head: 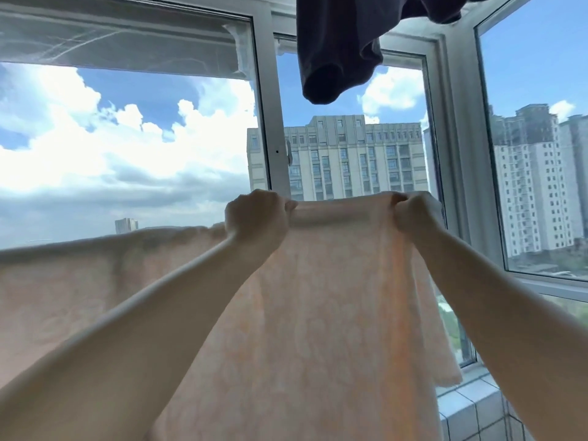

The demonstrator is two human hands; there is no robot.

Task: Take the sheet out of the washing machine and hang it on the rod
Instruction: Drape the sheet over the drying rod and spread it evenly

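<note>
Hands: left hand (256, 218) and right hand (413, 213) are being held raised, each gripping the top edge of the peach sheet (334, 297), which is being hung before the window (366, 154).

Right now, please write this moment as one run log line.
left hand: grips sheet top edge | right hand: grips same edge | rod: unseen
</note>
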